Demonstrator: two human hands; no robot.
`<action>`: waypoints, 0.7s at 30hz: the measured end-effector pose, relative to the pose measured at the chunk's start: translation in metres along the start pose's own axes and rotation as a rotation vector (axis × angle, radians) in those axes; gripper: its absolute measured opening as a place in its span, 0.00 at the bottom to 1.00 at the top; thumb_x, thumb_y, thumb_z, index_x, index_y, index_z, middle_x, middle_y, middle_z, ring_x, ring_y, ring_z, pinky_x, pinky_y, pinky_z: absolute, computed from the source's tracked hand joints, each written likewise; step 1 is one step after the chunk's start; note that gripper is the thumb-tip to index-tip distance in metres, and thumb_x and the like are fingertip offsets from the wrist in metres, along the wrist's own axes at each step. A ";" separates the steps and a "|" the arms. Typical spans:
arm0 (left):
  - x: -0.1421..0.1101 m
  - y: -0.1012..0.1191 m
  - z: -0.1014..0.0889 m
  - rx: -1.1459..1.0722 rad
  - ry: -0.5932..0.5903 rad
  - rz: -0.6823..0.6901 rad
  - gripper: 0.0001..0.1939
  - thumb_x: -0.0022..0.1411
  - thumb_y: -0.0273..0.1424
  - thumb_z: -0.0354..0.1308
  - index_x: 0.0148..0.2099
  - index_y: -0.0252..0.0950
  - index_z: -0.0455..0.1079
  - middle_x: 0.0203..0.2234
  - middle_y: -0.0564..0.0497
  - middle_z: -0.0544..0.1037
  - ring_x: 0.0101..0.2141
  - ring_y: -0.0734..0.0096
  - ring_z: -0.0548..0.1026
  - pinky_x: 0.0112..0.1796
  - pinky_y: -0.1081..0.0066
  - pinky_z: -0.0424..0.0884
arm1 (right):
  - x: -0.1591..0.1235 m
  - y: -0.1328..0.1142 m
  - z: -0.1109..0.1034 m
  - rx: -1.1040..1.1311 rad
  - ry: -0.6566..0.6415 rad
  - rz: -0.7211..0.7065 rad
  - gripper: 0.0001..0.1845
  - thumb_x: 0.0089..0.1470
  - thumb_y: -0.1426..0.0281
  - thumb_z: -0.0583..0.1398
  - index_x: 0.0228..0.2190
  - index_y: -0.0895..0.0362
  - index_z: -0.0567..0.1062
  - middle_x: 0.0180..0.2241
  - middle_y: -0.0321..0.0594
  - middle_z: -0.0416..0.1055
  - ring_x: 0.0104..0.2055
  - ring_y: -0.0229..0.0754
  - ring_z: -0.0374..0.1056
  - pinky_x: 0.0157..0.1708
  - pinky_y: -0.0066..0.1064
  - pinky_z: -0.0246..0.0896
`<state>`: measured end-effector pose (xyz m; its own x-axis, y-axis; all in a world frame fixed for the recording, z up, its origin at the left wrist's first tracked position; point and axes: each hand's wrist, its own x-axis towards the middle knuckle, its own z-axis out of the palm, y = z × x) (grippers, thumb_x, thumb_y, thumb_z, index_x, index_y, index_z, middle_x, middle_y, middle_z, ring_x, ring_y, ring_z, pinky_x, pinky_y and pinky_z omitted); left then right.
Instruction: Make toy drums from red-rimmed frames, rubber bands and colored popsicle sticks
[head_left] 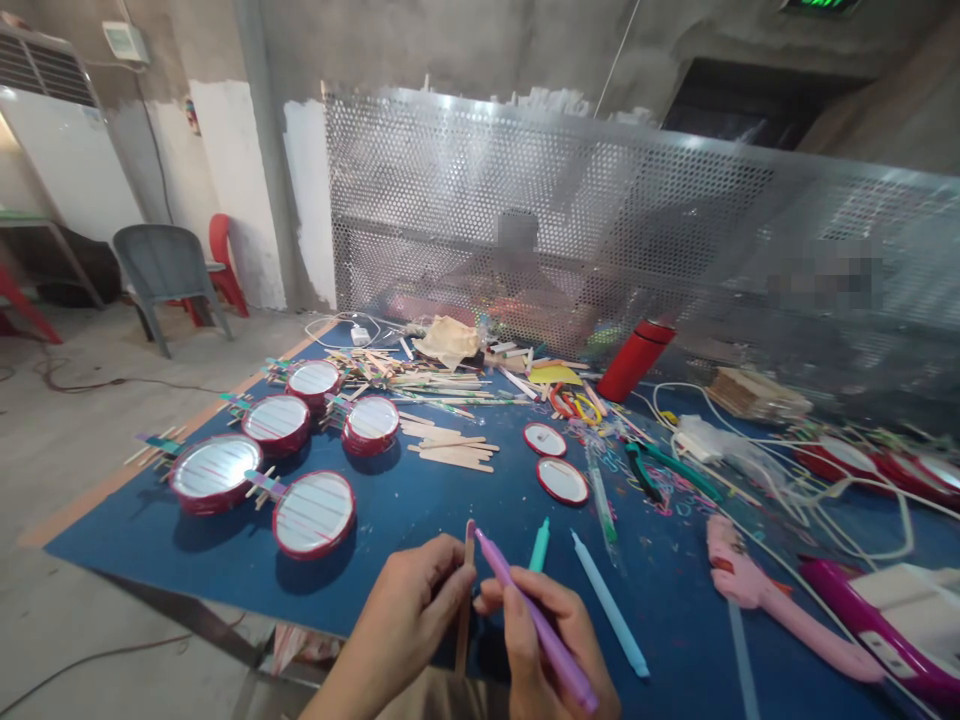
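Observation:
A wooden craft stick [463, 640] stands nearly upright between the thumb and fingers of my left hand [409, 610], its upper end coloured purple-pink. My right hand [570, 625] grips a purple marker [544, 625], its tip at or just beside the stick's coloured end. Beyond that hand lie a green marker [539, 545] and a light blue marker [611, 605] on the dark blue table [420, 500]. To the left sit several small toy banjos with red rims, white faces and stick necks; the nearest banjo [313, 512] is close to my left hand.
Plain craft sticks [454, 448] lie mid-table, near two red-rimmed discs [561, 481]. Green-handled pliers [679, 470], a pink glue gun [795, 610] and looping white cables are at right. A red bottle [636, 360] stands before the perforated metal panel [465, 190].

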<state>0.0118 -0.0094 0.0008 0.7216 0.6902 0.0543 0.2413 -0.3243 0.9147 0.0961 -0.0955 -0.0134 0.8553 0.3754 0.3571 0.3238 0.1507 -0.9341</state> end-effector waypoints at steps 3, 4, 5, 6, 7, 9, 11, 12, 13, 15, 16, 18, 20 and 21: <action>0.001 0.000 0.000 -0.008 -0.002 -0.001 0.13 0.67 0.36 0.47 0.30 0.36 0.63 0.22 0.57 0.64 0.25 0.72 0.63 0.28 0.74 0.57 | 0.000 0.002 0.000 -0.032 0.002 0.002 0.12 0.53 0.59 0.63 0.30 0.56 0.77 0.24 0.36 0.77 0.24 0.38 0.73 0.29 0.27 0.68; 0.001 0.000 0.000 -0.003 0.000 0.000 0.13 0.67 0.36 0.47 0.31 0.36 0.63 0.22 0.57 0.65 0.26 0.72 0.64 0.28 0.74 0.58 | 0.000 0.003 -0.001 -0.040 0.004 0.019 0.12 0.53 0.59 0.63 0.31 0.56 0.77 0.24 0.36 0.77 0.24 0.38 0.73 0.28 0.26 0.68; 0.001 0.000 0.000 0.001 0.001 0.004 0.13 0.67 0.36 0.47 0.31 0.36 0.63 0.22 0.57 0.65 0.26 0.72 0.64 0.29 0.74 0.58 | 0.000 0.003 -0.001 -0.040 0.005 0.033 0.12 0.53 0.59 0.63 0.31 0.56 0.77 0.24 0.37 0.78 0.24 0.38 0.73 0.28 0.25 0.67; 0.001 -0.001 0.000 0.004 0.000 0.008 0.13 0.67 0.36 0.47 0.30 0.37 0.63 0.22 0.57 0.64 0.26 0.72 0.64 0.29 0.74 0.57 | 0.000 0.003 -0.001 -0.029 0.001 0.038 0.12 0.53 0.59 0.63 0.31 0.56 0.77 0.25 0.37 0.78 0.24 0.38 0.73 0.28 0.25 0.67; 0.001 -0.001 0.000 0.004 0.001 0.010 0.13 0.66 0.36 0.47 0.30 0.37 0.62 0.22 0.58 0.64 0.25 0.73 0.63 0.28 0.74 0.57 | 0.000 0.003 -0.001 -0.015 -0.008 0.036 0.12 0.53 0.59 0.63 0.31 0.56 0.77 0.25 0.37 0.78 0.25 0.38 0.73 0.28 0.25 0.67; 0.000 -0.002 0.000 0.005 0.006 0.014 0.13 0.66 0.36 0.47 0.29 0.38 0.60 0.21 0.58 0.62 0.25 0.73 0.62 0.28 0.74 0.56 | 0.000 0.002 -0.002 -0.008 -0.019 0.023 0.11 0.53 0.60 0.62 0.30 0.55 0.77 0.24 0.36 0.77 0.25 0.37 0.73 0.30 0.26 0.68; 0.000 -0.001 0.001 0.013 0.012 0.006 0.13 0.66 0.35 0.47 0.28 0.38 0.58 0.21 0.59 0.61 0.24 0.74 0.61 0.27 0.74 0.56 | 0.000 0.001 -0.002 -0.026 -0.019 0.029 0.11 0.53 0.60 0.62 0.29 0.55 0.77 0.23 0.35 0.77 0.24 0.36 0.72 0.29 0.25 0.67; 0.000 -0.001 0.001 0.017 0.014 0.002 0.14 0.66 0.36 0.47 0.28 0.38 0.58 0.21 0.59 0.61 0.24 0.74 0.61 0.27 0.74 0.55 | 0.000 0.000 -0.003 -0.039 -0.014 0.035 0.12 0.53 0.59 0.62 0.29 0.55 0.77 0.23 0.35 0.76 0.23 0.36 0.72 0.28 0.25 0.67; 0.000 -0.001 0.001 0.019 0.013 -0.001 0.14 0.66 0.36 0.46 0.28 0.38 0.59 0.21 0.59 0.61 0.25 0.74 0.61 0.27 0.74 0.55 | 0.000 0.000 -0.003 -0.054 -0.007 0.044 0.12 0.53 0.59 0.62 0.29 0.55 0.76 0.23 0.35 0.76 0.23 0.36 0.72 0.28 0.25 0.66; 0.000 0.000 0.001 0.016 0.012 -0.006 0.13 0.67 0.35 0.46 0.29 0.37 0.60 0.22 0.58 0.62 0.25 0.73 0.62 0.28 0.75 0.56 | 0.000 0.000 -0.003 -0.071 0.004 0.060 0.12 0.53 0.58 0.62 0.30 0.55 0.77 0.23 0.35 0.77 0.23 0.36 0.72 0.27 0.24 0.66; 0.000 0.000 0.001 0.011 0.014 -0.005 0.13 0.67 0.35 0.47 0.29 0.37 0.60 0.22 0.58 0.63 0.25 0.73 0.62 0.28 0.75 0.56 | -0.001 0.000 -0.003 -0.067 0.006 0.063 0.12 0.53 0.58 0.62 0.30 0.55 0.77 0.24 0.35 0.77 0.24 0.36 0.73 0.28 0.24 0.66; 0.000 0.000 0.001 -0.002 0.017 -0.003 0.13 0.66 0.35 0.47 0.29 0.37 0.60 0.22 0.58 0.63 0.25 0.73 0.62 0.28 0.75 0.57 | -0.001 0.000 -0.003 -0.042 -0.008 0.057 0.11 0.53 0.59 0.62 0.30 0.55 0.77 0.24 0.35 0.77 0.24 0.36 0.73 0.29 0.24 0.66; -0.001 0.000 0.001 -0.009 0.020 -0.003 0.13 0.66 0.35 0.48 0.29 0.37 0.61 0.21 0.58 0.63 0.25 0.74 0.62 0.28 0.75 0.57 | -0.001 0.000 -0.003 -0.029 -0.020 0.050 0.11 0.53 0.59 0.62 0.30 0.55 0.77 0.24 0.35 0.77 0.24 0.36 0.72 0.28 0.24 0.66; -0.001 0.000 0.001 -0.009 0.023 -0.002 0.13 0.66 0.35 0.48 0.29 0.37 0.61 0.21 0.58 0.64 0.25 0.74 0.62 0.28 0.75 0.57 | -0.001 -0.001 -0.003 -0.033 -0.019 0.049 0.12 0.53 0.59 0.62 0.29 0.55 0.77 0.23 0.35 0.77 0.23 0.36 0.72 0.28 0.24 0.66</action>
<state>0.0119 -0.0105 0.0003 0.7060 0.7055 0.0618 0.2368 -0.3174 0.9182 0.0965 -0.0984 -0.0130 0.8628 0.3986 0.3111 0.2955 0.1016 -0.9499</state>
